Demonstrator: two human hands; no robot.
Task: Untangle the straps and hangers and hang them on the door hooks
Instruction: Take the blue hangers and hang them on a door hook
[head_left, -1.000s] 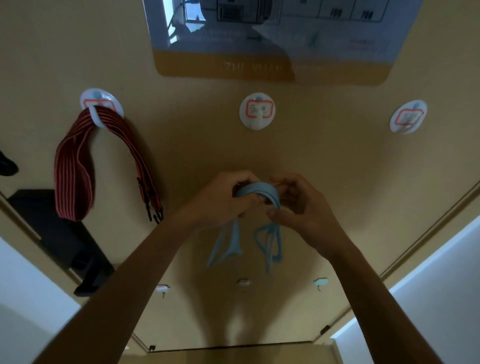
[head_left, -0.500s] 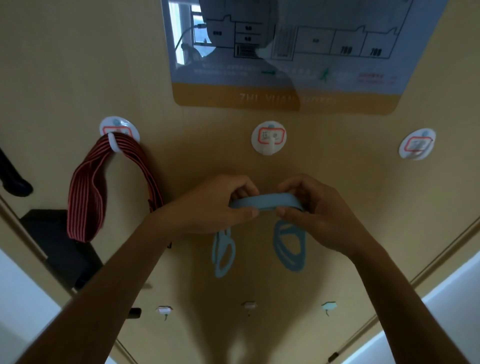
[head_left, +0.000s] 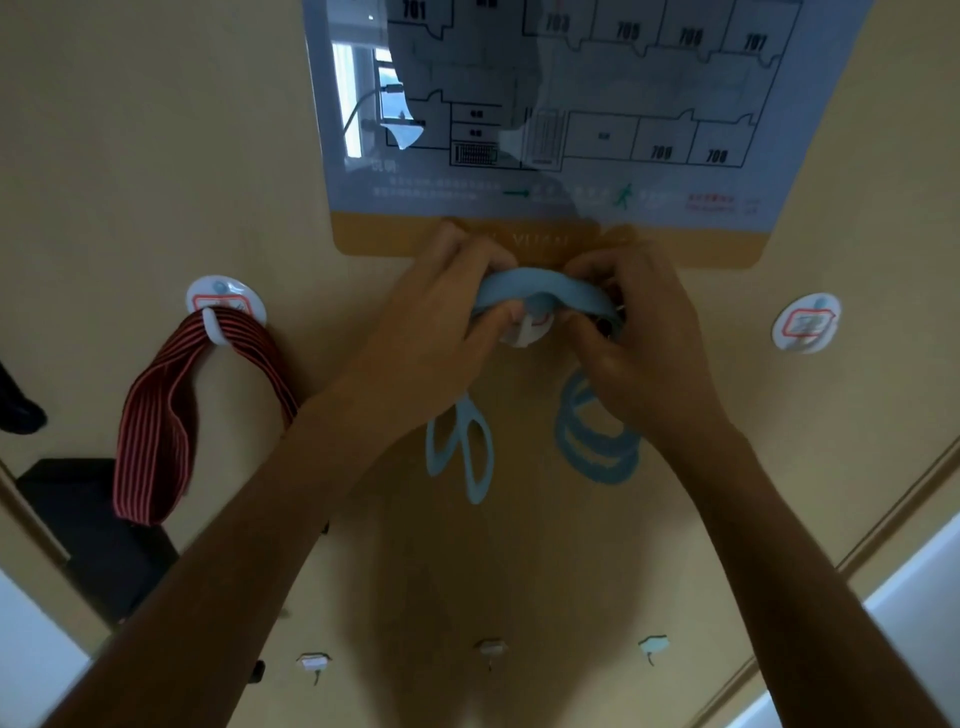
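A light blue strap (head_left: 540, 293) arches over the middle white door hook (head_left: 527, 330). My left hand (head_left: 431, 332) and my right hand (head_left: 639, 332) both pinch it, one on each side of the hook. Its looped ends (head_left: 592, 441) dangle below my hands against the door. A red and black striped strap (head_left: 161, 415) hangs from the left hook (head_left: 226, 306). The right hook (head_left: 805, 323) holds nothing.
A floor-plan poster (head_left: 561, 119) is fixed to the tan door just above my hands. Three small hooks (head_left: 491, 649) sit in a row lower on the door. A dark object (head_left: 93, 525) stands at the left beside the door frame.
Both hands have lifted the blue strap up the door from below the middle hook to it, and the strap now lies over the hook.
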